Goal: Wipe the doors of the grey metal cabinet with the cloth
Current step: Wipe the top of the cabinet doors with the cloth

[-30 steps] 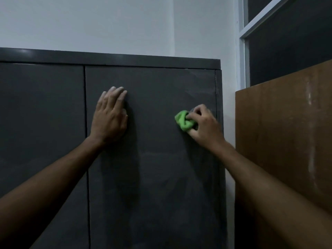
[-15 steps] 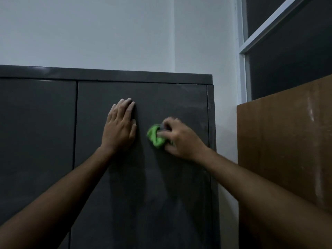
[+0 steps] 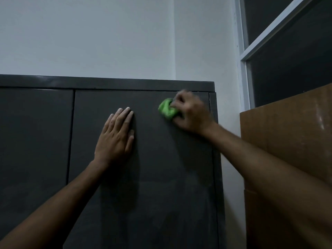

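Observation:
The grey metal cabinet (image 3: 161, 194) fills the lower left of the view, with two doors split by a vertical seam. My left hand (image 3: 116, 137) lies flat on the right door, palm against the metal, fingers together and pointing up. My right hand (image 3: 190, 114) is shut on a bunched green cloth (image 3: 167, 109) and presses it to the right door's upper right corner, just under the top rail. The right hand is blurred by motion.
A brown board (image 3: 287, 150) stands close to the cabinet's right side, with a narrow strip of white wall between them. A white-framed dark window (image 3: 287, 51) sits above the board. Pale wall rises behind the cabinet top.
My right hand has carried the cloth from beside my left hand up and to the right, to the door's upper right corner. The left hand stays flat on the door. The view has tilted upward.

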`<state>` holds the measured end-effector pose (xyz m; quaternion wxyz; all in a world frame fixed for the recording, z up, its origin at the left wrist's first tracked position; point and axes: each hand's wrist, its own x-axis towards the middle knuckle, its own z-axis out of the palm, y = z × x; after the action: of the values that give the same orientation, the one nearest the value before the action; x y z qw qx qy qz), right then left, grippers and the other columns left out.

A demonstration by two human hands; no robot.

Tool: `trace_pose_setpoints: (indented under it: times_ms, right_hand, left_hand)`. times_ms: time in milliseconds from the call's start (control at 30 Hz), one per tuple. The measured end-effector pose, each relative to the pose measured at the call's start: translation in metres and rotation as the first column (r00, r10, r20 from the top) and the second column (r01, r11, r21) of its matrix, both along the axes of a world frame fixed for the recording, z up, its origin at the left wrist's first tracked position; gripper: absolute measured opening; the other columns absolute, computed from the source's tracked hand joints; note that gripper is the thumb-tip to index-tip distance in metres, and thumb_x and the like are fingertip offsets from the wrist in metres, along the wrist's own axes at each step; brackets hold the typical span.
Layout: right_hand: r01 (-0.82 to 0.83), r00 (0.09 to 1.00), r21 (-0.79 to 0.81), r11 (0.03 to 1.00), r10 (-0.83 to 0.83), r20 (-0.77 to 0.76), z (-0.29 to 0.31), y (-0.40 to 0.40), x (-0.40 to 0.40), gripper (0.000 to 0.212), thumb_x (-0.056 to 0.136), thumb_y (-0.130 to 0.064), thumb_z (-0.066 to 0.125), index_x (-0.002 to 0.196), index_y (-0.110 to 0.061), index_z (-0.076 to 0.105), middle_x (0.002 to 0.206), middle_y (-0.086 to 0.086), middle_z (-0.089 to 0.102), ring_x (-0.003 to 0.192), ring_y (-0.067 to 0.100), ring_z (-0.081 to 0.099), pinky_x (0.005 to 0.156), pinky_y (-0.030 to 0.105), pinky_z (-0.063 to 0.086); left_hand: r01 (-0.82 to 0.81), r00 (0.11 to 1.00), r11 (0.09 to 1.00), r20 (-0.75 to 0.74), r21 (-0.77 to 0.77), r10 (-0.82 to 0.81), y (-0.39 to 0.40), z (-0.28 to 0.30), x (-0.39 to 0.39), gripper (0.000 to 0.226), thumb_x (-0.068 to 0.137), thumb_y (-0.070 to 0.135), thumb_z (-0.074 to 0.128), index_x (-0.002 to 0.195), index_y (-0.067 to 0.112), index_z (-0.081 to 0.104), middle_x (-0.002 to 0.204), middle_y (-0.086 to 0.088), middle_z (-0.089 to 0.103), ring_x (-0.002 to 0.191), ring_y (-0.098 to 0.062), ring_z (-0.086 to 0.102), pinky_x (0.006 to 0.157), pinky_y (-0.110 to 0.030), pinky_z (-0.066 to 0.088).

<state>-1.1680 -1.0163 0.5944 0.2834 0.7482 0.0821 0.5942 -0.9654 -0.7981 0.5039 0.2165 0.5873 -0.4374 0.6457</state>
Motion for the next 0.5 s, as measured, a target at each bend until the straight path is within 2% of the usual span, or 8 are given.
trace_pose_setpoints:
  times_ms: [67,100,133,167,233,300,400,500]
  right_hand:
    - [-0.065,0.968,0.258,0.964,-0.002,0.250,0.032,0.001,0.005,0.033,0.084,-0.031,0.058,0.112,-0.015,0.068,0.113,0.014,0.055,0.100,0.035,0.055,0.082,0.050,0.050]
    - [-0.084,0.953,0.322,0.943,-0.018,0.302,0.039,0.008,0.011,0.033,0.084,-0.026,0.058,0.113,-0.015,0.068,0.114,0.016,0.054,0.101,0.036,0.054,0.084,0.050,0.049]
    - [-0.092,0.955,0.319,0.943,-0.006,0.295,0.040,0.018,0.019,0.033,0.083,-0.023,0.059,0.114,-0.015,0.068,0.116,0.016,0.055,0.102,0.036,0.053,0.085,0.049,0.048]
    - [-0.085,0.974,0.265,0.960,0.024,0.225,0.035,0.028,0.024,0.034,0.082,-0.023,0.061,0.115,-0.016,0.068,0.119,0.015,0.055,0.103,0.035,0.053,0.085,0.047,0.047]
    - [-0.040,0.999,0.045,0.998,0.041,-0.022,0.015,0.033,0.024,0.034,0.084,-0.031,0.063,0.115,-0.018,0.069,0.122,0.011,0.055,0.102,0.030,0.052,0.084,0.041,0.044]
    - [-0.034,0.990,-0.050,0.998,0.027,-0.139,0.004,0.019,0.010,0.034,0.085,-0.037,0.064,0.113,-0.019,0.070,0.121,0.009,0.057,0.100,0.026,0.053,0.084,0.039,0.045]
    - [-0.115,0.992,0.158,0.981,0.122,-0.035,0.010,0.000,-0.012,0.038,0.085,-0.033,0.061,0.118,-0.017,0.069,0.118,0.008,0.056,0.102,0.026,0.055,0.086,0.048,0.051]
    - [-0.229,0.965,0.340,0.912,0.260,-0.048,0.010,0.002,-0.031,0.038,0.084,-0.018,0.063,0.122,-0.017,0.068,0.117,0.005,0.056,0.109,0.023,0.057,0.092,0.043,0.053]
  left_hand:
    - [-0.001,1.000,1.000,0.005,-0.003,0.001,0.000,0.000,0.001,0.065,0.103,0.033,0.038,0.161,0.004,0.034,0.169,-0.014,0.031,0.158,-0.033,0.025,0.131,-0.047,0.016]
    - [0.002,1.000,1.000,0.009,-0.005,-0.002,-0.001,0.000,0.001,0.065,0.103,0.033,0.038,0.161,0.004,0.034,0.169,-0.014,0.031,0.158,-0.032,0.026,0.131,-0.046,0.016]
    - [0.006,1.000,1.000,0.013,-0.007,-0.006,-0.001,0.000,0.002,0.064,0.103,0.033,0.039,0.160,0.003,0.035,0.168,-0.014,0.032,0.158,-0.032,0.026,0.131,-0.046,0.016]
    - [0.009,1.000,1.000,0.016,-0.008,-0.009,0.000,-0.001,0.002,0.064,0.103,0.033,0.039,0.160,0.003,0.035,0.168,-0.014,0.032,0.158,-0.032,0.027,0.131,-0.047,0.017]
    - [0.012,1.000,1.000,0.016,-0.005,-0.012,0.001,-0.001,0.002,0.064,0.103,0.033,0.039,0.160,0.004,0.035,0.168,-0.014,0.032,0.158,-0.032,0.026,0.130,-0.049,0.019]
    - [0.014,1.000,1.000,0.014,0.002,-0.014,0.001,-0.001,0.002,0.064,0.103,0.033,0.040,0.160,0.004,0.035,0.168,-0.014,0.032,0.158,-0.032,0.027,0.130,-0.049,0.019]
    - [0.020,1.000,1.000,0.000,0.000,-0.020,0.001,0.000,0.000,0.064,0.103,0.034,0.039,0.160,0.004,0.036,0.168,-0.013,0.033,0.158,-0.032,0.026,0.130,-0.049,0.019]
    - [0.024,1.000,1.000,0.007,-0.001,-0.024,0.001,-0.001,0.000,0.065,0.103,0.034,0.039,0.160,0.004,0.035,0.168,-0.013,0.032,0.158,-0.032,0.026,0.130,-0.049,0.019]
